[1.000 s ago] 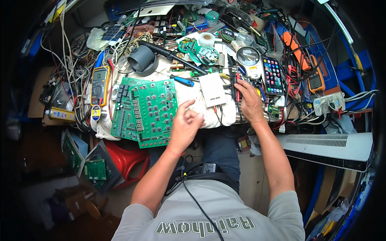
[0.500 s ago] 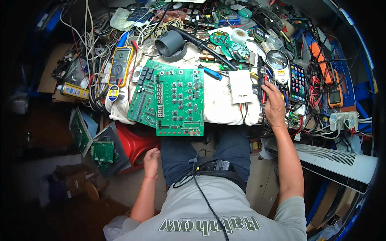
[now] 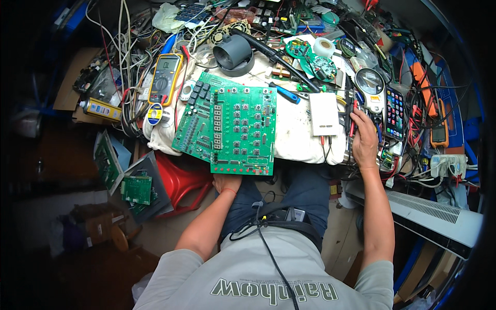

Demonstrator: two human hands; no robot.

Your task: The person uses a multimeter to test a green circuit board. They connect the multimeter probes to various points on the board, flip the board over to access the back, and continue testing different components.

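Note:
A green circuit board [image 3: 244, 132] with push buttons and a digit display lies on the white cloth, its lower edge overhanging the bench. It overlaps a second green board [image 3: 195, 121] on its left. My left hand [image 3: 227, 182] is at the overhanging edge, its fingers hidden beneath the board. At the right, my right hand [image 3: 366, 139] rests with fingers stretched over red-handled test probes [image 3: 354, 118], touching them; no firm grip shows. Between the hands lies a white box [image 3: 324, 114] with red and black leads at its lower end.
A yellow multimeter [image 3: 166, 78] stands left of the boards. Behind them are a grey round fitting [image 3: 232, 54] and a blue-handled screwdriver [image 3: 285, 93]. A magnifier [image 3: 370, 82] and a phone [image 3: 394, 114] lie beyond my right hand. A red stool [image 3: 178, 181] stands below the bench.
My left hand has moved up and right from beside the stool to the board's lower edge. My right hand stays at the probes. The whole view has shifted slightly.

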